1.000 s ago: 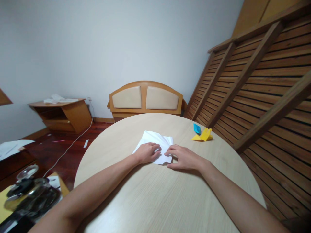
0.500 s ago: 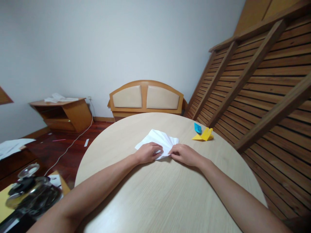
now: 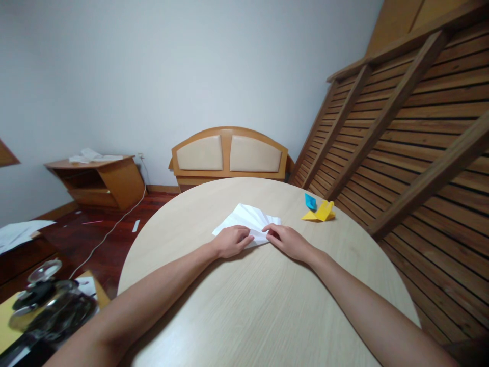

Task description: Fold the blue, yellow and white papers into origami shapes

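A white sheet of paper [image 3: 244, 215] with fan-like creases lies on the round wooden table [image 3: 244, 306]. Its near edge is folded up between my hands. My left hand [image 3: 231, 241] is closed on the left part of that edge, thumb and fingers close together. At the right part, my right hand [image 3: 289, 241] pinches the paper, its index finger bent over the fold. The fingertips hide some of the fold. Right of the sheet stand a yellow folded-paper figure [image 3: 323, 211] and a small blue folded-paper piece [image 3: 310, 201].
Slatted wooden panels [image 3: 420, 153] lean along the table's right side. Behind the table is a padded headboard [image 3: 255, 154]. At the left are a low cabinet [image 3: 122, 181], a white cable [image 3: 110, 232] on the floor, and a dark glass-like object [image 3: 63, 306] near my left arm.
The near edge of the paper has been folded up a little. My right fingers have shifted slightly left and over the fold; my left hand has hardly moved.
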### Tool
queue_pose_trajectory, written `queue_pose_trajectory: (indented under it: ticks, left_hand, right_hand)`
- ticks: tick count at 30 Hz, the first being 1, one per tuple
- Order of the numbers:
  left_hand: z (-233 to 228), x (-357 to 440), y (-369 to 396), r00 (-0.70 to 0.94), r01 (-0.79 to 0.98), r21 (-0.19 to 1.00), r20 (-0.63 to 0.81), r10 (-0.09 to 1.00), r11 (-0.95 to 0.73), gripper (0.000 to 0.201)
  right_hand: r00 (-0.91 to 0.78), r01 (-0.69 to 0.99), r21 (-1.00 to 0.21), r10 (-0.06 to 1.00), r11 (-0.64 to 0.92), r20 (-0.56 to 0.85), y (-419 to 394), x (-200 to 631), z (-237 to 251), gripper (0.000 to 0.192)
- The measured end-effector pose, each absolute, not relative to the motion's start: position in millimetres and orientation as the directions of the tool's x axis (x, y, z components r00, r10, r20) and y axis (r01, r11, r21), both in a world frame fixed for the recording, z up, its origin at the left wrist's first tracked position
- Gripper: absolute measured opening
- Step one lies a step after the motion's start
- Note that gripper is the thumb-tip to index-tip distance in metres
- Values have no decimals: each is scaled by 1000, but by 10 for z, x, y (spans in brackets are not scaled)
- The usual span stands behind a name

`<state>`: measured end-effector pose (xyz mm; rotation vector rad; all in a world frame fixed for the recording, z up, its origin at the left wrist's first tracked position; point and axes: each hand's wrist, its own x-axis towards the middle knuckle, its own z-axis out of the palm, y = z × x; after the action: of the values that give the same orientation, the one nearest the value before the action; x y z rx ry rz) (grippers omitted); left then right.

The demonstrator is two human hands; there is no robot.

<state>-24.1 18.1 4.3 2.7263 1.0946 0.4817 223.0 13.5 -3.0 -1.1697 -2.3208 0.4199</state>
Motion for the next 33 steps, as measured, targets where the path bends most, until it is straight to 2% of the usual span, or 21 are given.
queue_pose_trajectory:
  ticks: [5,9,15,26,33]
  left_hand:
    - [-44,-248,217,584,681,351,269,766,-643,23]
    - [-73,-264,234,576,649,400,297,762,-647,28]
    - [-85,-287,262,672,583,336,312,672,-739,35]
    - [-100,-285,244,712,613,190,288,641,-767,34]
    - [-97,-284,244,738,596,152,282,613,-788,34]
  right_hand:
    - [-467,664,-503,832,553,299,142,2199,-52,28]
    - [-457,669,-496,833,553,313,163,2180,-85,29]
    - [-444,699,-452,831,555,334,185,2154,-134,29]
    - [-545,682,-348,764,644,345,154,2159,-90,26]
    - [-569,673,-317,741,669,356,163,2216,-94,25]
